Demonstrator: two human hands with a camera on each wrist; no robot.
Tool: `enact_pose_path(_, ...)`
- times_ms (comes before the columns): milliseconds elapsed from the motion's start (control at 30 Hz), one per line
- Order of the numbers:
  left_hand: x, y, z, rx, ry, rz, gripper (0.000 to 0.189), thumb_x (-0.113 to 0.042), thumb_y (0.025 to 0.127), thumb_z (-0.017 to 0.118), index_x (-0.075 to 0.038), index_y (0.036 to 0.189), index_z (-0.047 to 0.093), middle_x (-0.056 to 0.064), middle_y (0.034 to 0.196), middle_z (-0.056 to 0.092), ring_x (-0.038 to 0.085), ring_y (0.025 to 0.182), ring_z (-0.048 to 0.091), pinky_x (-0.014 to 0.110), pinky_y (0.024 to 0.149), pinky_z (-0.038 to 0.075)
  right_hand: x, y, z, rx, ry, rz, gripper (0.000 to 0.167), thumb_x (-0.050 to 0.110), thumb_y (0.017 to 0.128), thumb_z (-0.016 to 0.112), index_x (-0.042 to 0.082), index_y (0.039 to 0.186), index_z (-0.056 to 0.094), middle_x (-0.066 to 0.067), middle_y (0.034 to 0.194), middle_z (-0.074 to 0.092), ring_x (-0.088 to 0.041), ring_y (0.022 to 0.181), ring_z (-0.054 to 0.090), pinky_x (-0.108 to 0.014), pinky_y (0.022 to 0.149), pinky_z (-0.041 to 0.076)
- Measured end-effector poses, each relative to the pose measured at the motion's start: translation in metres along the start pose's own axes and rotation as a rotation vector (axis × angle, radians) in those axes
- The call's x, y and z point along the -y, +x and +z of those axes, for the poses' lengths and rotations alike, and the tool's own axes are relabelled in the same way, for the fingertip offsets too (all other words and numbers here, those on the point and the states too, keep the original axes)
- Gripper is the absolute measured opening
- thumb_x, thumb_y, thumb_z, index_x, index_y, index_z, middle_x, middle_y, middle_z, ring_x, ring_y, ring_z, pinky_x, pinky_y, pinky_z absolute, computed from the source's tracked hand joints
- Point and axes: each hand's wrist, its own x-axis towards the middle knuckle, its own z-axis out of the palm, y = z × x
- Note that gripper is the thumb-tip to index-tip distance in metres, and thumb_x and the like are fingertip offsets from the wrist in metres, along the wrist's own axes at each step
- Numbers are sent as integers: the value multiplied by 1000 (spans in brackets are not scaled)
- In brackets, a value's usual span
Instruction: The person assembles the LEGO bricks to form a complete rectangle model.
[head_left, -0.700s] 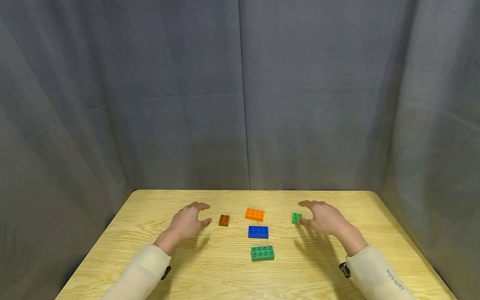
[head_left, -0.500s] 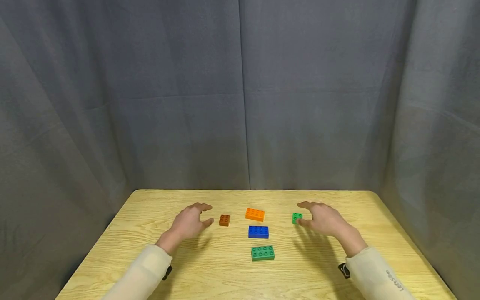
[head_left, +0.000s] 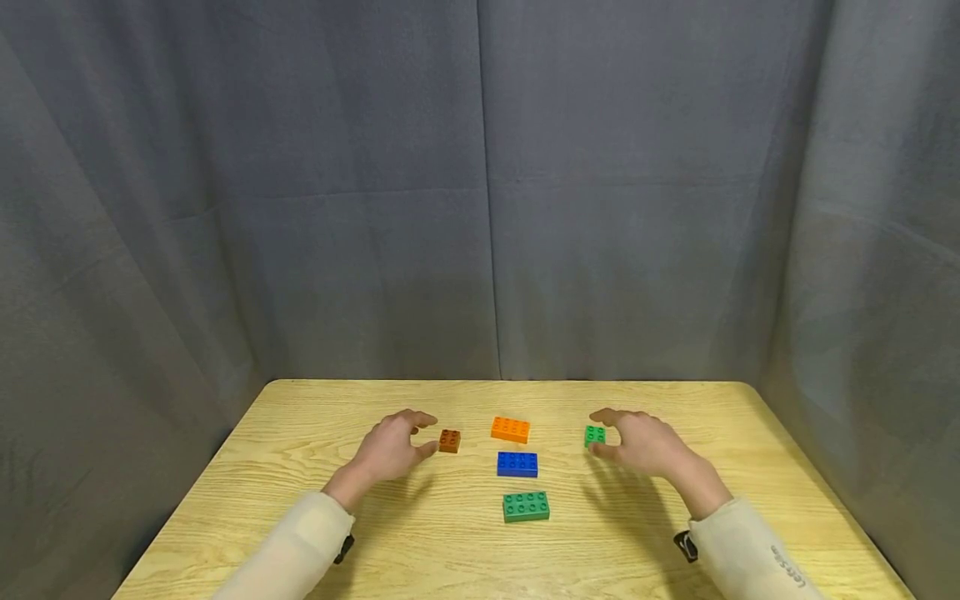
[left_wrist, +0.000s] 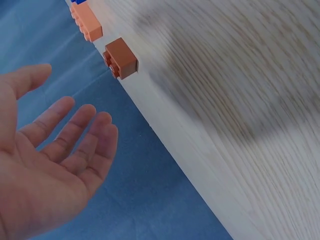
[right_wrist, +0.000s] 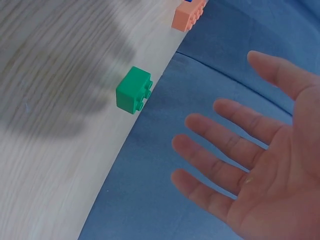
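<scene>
My left hand point(head_left: 392, 446) hovers just left of a small brown toy brick point(head_left: 449, 441), thumb and fingers spread apart and holding nothing. In the left wrist view the brown brick point(left_wrist: 121, 58) sits on the table beyond the fingertips. On the other side, my right hand point(head_left: 645, 444) is over a small bright green brick point(head_left: 595, 436), its thumb overlapping the brick's near edge in the head view. The right wrist view shows that green brick point(right_wrist: 133, 90) standing apart from the relaxed, empty fingers.
Between the hands lie an orange brick point(head_left: 511, 429), a blue brick point(head_left: 517, 464) and a larger green brick point(head_left: 526, 507), in a rough column on the wooden table point(head_left: 450, 554). Grey curtains point(head_left: 360, 208) hang behind and at both sides.
My left hand has moved right, closer to the brown brick. The right hand has shifted slightly left and its fingers have lowered a little over the small green brick. The bricks stay put.
</scene>
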Motion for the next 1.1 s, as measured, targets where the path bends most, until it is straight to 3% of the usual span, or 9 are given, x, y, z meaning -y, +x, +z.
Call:
enact_pose_path(300, -2, 1, 5, 24, -40, 16, 38, -28, 93, 72, -16, 128, 67, 7, 133, 64, 31, 113, 66, 48, 87, 55, 4, -1, 6, 13, 28, -3, 56, 43, 93, 69, 9, 136, 59, -15, 133, 65, -38, 118, 63, -56, 96, 51)
enact_pose_path(667, -9, 4, 11, 31, -86, 56, 35, -25, 92, 73, -12, 124, 68, 9, 124, 68, 29, 106, 67, 45, 86, 55, 5, 0, 11, 27, 75, -36, 52, 39, 94, 68, 10, 136, 60, -11, 132, 66, -35, 117, 64, -54, 95, 51)
enact_pose_path(1100, -17, 9, 24, 89, -173, 109, 38, -23, 94, 71, -4, 126, 66, 13, 112, 70, 29, 102, 67, 43, 87, 55, 10, 1, 17, 25, 129, -87, 50, 40, 94, 68, 10, 134, 62, -11, 134, 65, -33, 115, 65, -50, 95, 53)
